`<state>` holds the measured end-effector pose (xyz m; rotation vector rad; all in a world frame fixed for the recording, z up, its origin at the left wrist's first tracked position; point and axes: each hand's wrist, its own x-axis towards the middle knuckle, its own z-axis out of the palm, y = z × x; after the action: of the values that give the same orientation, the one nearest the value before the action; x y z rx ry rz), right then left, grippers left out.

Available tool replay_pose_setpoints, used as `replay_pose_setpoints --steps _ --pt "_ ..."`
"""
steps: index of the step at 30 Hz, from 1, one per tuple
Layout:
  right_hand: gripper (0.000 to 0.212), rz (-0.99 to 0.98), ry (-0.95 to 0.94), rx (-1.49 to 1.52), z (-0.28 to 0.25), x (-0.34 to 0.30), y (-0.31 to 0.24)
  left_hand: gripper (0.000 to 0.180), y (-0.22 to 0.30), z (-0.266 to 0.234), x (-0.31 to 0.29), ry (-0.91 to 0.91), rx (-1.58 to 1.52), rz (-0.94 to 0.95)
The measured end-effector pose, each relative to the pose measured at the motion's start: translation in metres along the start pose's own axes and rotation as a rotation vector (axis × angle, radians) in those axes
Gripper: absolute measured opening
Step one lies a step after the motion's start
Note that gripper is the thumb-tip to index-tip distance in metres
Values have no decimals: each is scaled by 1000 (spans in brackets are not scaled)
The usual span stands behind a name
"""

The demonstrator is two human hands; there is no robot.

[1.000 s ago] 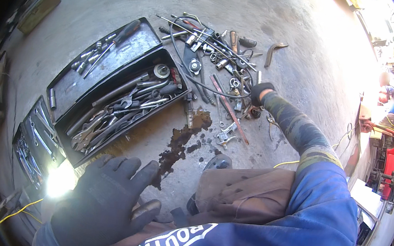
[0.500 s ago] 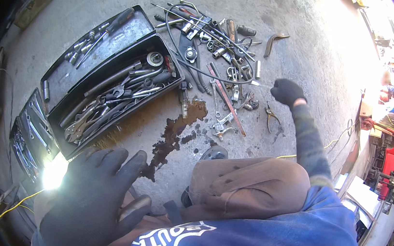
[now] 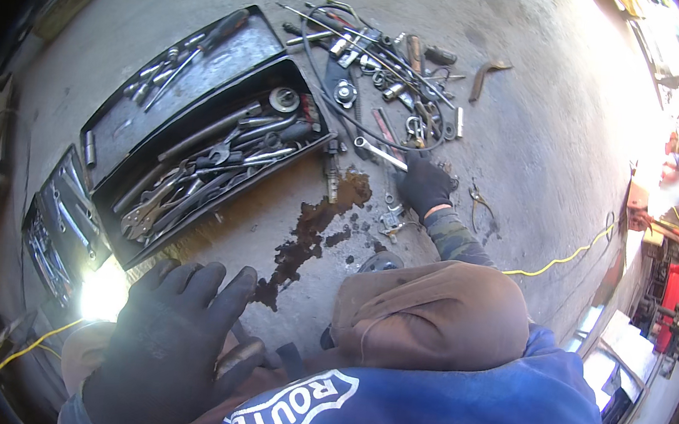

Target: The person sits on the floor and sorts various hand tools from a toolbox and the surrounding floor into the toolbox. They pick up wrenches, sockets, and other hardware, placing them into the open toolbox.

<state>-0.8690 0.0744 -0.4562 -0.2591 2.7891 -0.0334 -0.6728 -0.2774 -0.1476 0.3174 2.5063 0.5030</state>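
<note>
My right hand (image 3: 426,187), in a dark glove, is closed around a ring-ended wrench (image 3: 383,156) just above the floor. The wrench's ring end points away to the left. Beside that hand lies a pile of loose tools and parts (image 3: 395,93), looped by a black cable (image 3: 311,81). A pair of pliers (image 3: 481,201) rests on the floor to its right. My left hand (image 3: 160,351), also gloved, hangs palm down at the lower left with fingers apart and nothing held. An open black toolbox (image 3: 219,106) full of wrenches and pliers stands beyond it.
The toolbox lid (image 3: 245,46) carries sockets and a screwdriver. Left of the box, a smaller case (image 3: 63,210) holds wrenches beside a bright lamp (image 3: 104,292). A dark oily stain (image 3: 298,245) marks the concrete. At right runs a yellow cord (image 3: 555,268).
My right hand has come left and nearer, from beyond the pliers to the pile, and now grips a wrench. My left hand stays much the same. The view has shifted slightly.
</note>
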Motion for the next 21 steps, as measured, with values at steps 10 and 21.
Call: replay_pose_setpoints --steps 10,21 --pt "49 81 4 -5 24 2 -5 62 -15 -2 -8 91 17 87" --pt "43 -5 -384 -145 -23 10 34 67 -14 -4 -25 111 -14 48"
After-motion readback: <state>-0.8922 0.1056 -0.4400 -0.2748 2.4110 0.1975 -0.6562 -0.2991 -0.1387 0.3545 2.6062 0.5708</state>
